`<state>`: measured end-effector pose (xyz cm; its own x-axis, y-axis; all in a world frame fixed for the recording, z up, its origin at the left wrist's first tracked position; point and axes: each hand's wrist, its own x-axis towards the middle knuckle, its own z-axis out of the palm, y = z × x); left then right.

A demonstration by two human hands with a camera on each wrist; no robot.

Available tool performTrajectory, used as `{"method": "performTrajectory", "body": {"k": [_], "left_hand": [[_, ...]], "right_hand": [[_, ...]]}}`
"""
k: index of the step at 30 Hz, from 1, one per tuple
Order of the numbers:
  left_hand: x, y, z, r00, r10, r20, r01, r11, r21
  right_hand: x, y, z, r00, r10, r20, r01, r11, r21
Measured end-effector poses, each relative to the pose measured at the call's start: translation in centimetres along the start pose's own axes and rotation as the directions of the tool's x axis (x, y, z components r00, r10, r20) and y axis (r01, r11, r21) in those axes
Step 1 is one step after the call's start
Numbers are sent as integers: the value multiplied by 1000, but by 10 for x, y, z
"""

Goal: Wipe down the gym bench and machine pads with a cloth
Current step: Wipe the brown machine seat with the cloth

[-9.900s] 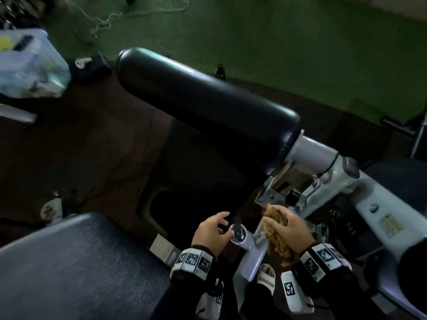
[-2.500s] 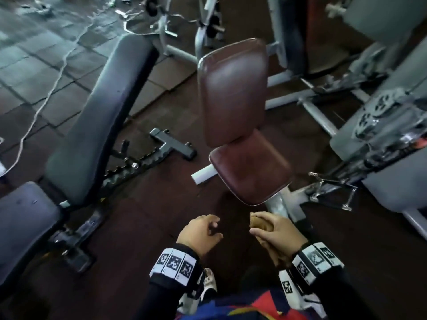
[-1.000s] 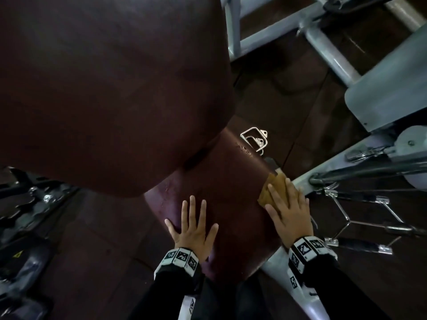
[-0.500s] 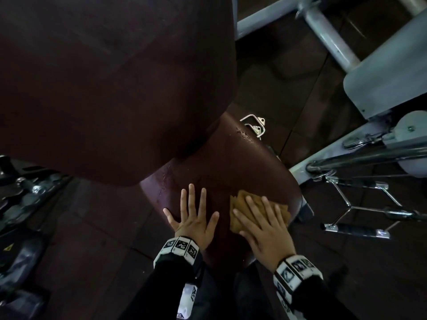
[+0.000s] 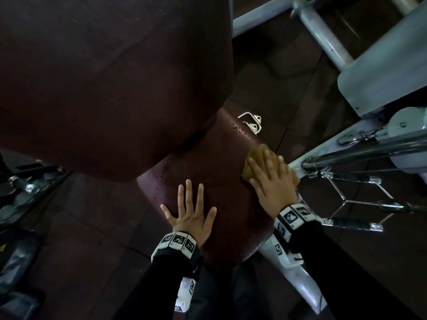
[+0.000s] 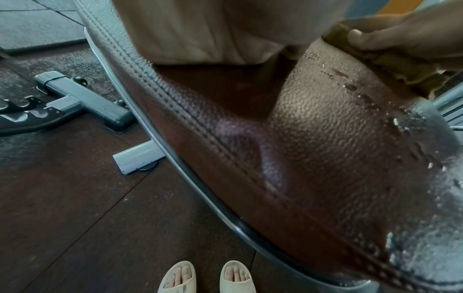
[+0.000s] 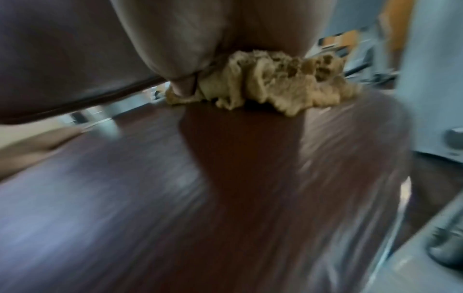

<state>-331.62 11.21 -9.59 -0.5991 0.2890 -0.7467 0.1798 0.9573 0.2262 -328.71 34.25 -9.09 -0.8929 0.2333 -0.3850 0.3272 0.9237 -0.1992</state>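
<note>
A dark red padded seat (image 5: 217, 162) sits below its large red back pad (image 5: 104, 77). My right hand (image 5: 270, 176) lies flat with straight fingers on a tan cloth (image 5: 256, 155), pressing it onto the seat's right edge. The cloth (image 7: 270, 87) shows crumpled under the palm in the blurred right wrist view. My left hand (image 5: 191, 209) rests spread flat on the seat's near left part, holding nothing. The left wrist view shows the grained seat (image 6: 313, 148), wet droplets along its right side, and the right hand on the cloth (image 6: 391, 61).
Grey machine frame tubes (image 5: 323, 31) and a chrome cable handle (image 5: 358, 199) stand to the right. A metal buckle (image 5: 251, 122) lies beyond the seat. An adjustable bench's base (image 6: 82, 99) is on the dark floor to the left. My feet in pale slippers (image 6: 205, 277) stand below.
My right hand slid the cloth from the seat's near middle back to its right edge. The left hand stayed flat in place.
</note>
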Motion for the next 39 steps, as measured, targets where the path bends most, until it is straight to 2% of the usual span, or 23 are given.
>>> {"method": "performTrajectory", "body": {"k": [4, 7, 10, 14, 17, 20, 22, 26, 29, 32, 35, 39], "left_hand": [[0, 0, 0, 1000, -3, -8, 3, 1000, -8], [0, 0, -1, 1000, 4, -1, -4, 1000, -14], [1, -1, 1, 1000, 12, -3, -12, 1000, -22], [2, -2, 3, 1000, 12, -10, -12, 1000, -25], [3, -2, 4, 1000, 10, -8, -10, 1000, -25], [4, -3, 5, 1000, 9, -21, -9, 1000, -25], [4, -3, 6, 999, 6, -37, -6, 1000, -19], [5, -4, 6, 999, 17, -47, -18, 999, -30], [4, -4, 6, 999, 23, -42, -24, 999, -35], [5, -3, 6, 999, 20, -46, -22, 999, -47], [2, -3, 6, 997, 32, -69, -35, 998, -50], [-6, -7, 0, 965, 40, -258, -42, 999, -4]], "right_hand": [[-41, -21, 20, 977, -215, 11, 215, 976, -43], [-77, -3, 34, 961, -270, 65, 272, 962, -25], [-92, 23, 28, 982, -162, 92, 161, 987, 18], [-66, 40, 10, 998, 22, 65, -29, 994, 104], [-30, 32, 4, 996, 82, 20, -83, 993, 86], [-8, 8, -2, 997, 83, 4, -83, 994, 68], [-10, -9, 0, 999, 37, -3, -36, 998, 59], [-48, -26, 22, 984, -171, 50, 171, 985, 0], [-80, -11, 38, 973, -205, 100, 207, 978, -6], [-92, 6, 34, 979, -171, 113, 171, 985, 11], [-83, 16, 20, 992, -53, 117, 48, 998, 42], [-53, 16, 13, 990, 129, 61, -133, 989, 71]]}}
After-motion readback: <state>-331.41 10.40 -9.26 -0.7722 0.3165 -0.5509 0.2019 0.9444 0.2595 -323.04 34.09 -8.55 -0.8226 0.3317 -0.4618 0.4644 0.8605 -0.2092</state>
